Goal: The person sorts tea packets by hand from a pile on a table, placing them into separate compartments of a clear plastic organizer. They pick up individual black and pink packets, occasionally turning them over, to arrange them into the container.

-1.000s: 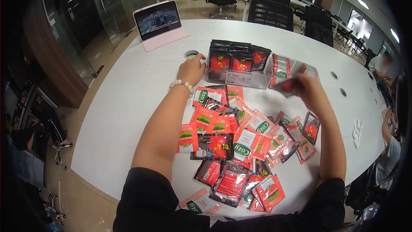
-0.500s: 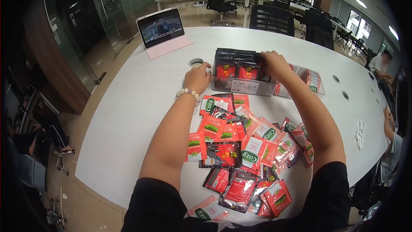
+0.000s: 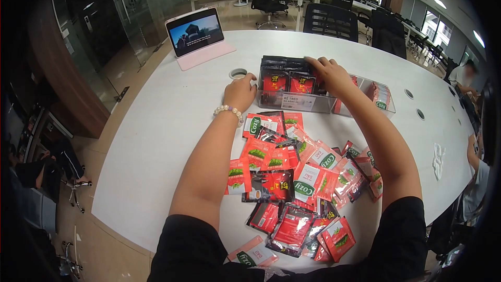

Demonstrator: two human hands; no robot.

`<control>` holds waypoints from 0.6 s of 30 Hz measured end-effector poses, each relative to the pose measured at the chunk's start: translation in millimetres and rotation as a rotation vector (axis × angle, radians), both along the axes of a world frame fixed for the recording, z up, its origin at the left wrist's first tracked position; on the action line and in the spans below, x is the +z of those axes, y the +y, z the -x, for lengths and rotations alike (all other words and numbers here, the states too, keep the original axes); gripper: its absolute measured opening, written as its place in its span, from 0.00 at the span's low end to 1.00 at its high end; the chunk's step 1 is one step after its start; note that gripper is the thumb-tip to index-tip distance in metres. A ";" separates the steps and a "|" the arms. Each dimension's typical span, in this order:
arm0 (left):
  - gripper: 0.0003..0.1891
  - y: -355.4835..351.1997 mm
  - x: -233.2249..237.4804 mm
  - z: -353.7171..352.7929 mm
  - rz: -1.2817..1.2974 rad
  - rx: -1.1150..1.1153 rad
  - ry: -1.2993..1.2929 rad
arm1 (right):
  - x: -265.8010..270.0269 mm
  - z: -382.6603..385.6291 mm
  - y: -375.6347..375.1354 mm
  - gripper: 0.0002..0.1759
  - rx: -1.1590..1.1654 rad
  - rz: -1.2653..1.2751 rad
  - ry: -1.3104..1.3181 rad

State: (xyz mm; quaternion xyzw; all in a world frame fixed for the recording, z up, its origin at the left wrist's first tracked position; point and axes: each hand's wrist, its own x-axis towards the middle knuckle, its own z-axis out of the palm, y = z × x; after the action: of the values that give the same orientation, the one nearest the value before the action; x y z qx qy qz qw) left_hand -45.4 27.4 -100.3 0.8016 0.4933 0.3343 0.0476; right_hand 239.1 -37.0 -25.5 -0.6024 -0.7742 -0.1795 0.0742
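Observation:
A clear plastic organizer box [image 3: 319,103] stands at the middle back of the white table. Black-and-red coffee sachets [image 3: 301,84] fill its left part in upright rows. My left hand [image 3: 241,94] rests at the box's left end, fingers bent against its wall. My right hand [image 3: 333,77] reaches into the box at the right of the sachets, with its fingers bent over their top edges; the palm hides part of the grip. Between my forearms lies a loose heap of red and pink Cozy tea sachets [image 3: 307,181], mixed with more coffee sachets [image 3: 271,185].
Cozy sachets [image 3: 381,96] also stand in the box's right part. A tablet [image 3: 195,34] on a pink cover sits at the back left, and a grey ring [image 3: 238,72] lies behind my left hand. A crumpled white tissue [image 3: 438,161] is at the right. Other people sit nearby.
My right hand's fingers have shifted slightly left and spread a little over the tops of the coffee sachets. My left hand stays at the box's end.

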 end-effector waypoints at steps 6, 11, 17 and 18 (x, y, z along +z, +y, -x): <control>0.13 -2.5 5.7 0.1 0.052 0.001 0.017 | 15.5 24.9 -43.8 0.44 0.197 -0.402 0.135; 0.14 -2.0 2.1 0.1 0.036 0.000 0.015 | 28.6 47.0 -126.8 0.33 0.492 0.100 0.388; 0.16 -5.0 4.0 -1.0 0.025 0.006 0.025 | 4.8 53.4 -208.7 0.43 0.475 0.616 0.018; 0.14 -6.9 5.1 -1.3 0.027 0.005 0.014 | -2.6 49.5 -210.1 0.41 0.475 0.589 0.088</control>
State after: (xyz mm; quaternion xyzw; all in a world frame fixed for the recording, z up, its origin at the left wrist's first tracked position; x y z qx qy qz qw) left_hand -44.1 20.5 -95.1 0.8021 0.4999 0.3222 0.0541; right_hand 189.7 -247.2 -28.1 -0.4090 -0.9067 0.0992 -0.0293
